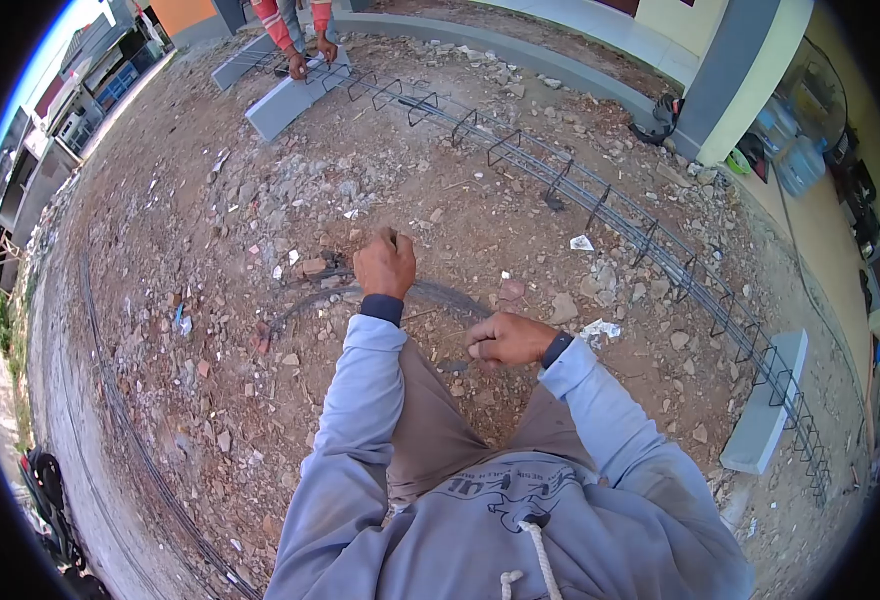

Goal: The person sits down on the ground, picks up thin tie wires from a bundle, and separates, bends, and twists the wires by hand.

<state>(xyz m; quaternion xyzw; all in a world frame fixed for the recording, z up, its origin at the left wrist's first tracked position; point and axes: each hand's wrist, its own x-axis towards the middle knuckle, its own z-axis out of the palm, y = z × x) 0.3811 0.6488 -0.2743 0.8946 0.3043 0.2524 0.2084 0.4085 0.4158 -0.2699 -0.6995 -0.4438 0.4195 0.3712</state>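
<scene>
My left hand (385,265) is closed in a fist above the ground, its fingertips turned away from me. Lower and to the right, my right hand (510,338) has its fingers curled in, thumb against them. What either hand holds, if anything, is hidden or too thin to make out. A curved bundle of thin grey wire (445,294) passes behind my left wrist and runs toward my right hand. I cannot tell whether it touches either hand. Beyond the left fist, short dark pieces (335,275) lie on the soil.
A long rebar cage (600,200) spans from top left to lower right, resting on grey blocks (295,100) (768,410). A co-worker's hands (300,65) touch its far end. Long bars (120,410) lie left. Rubble covers the soil; a pillar (735,80) stands right.
</scene>
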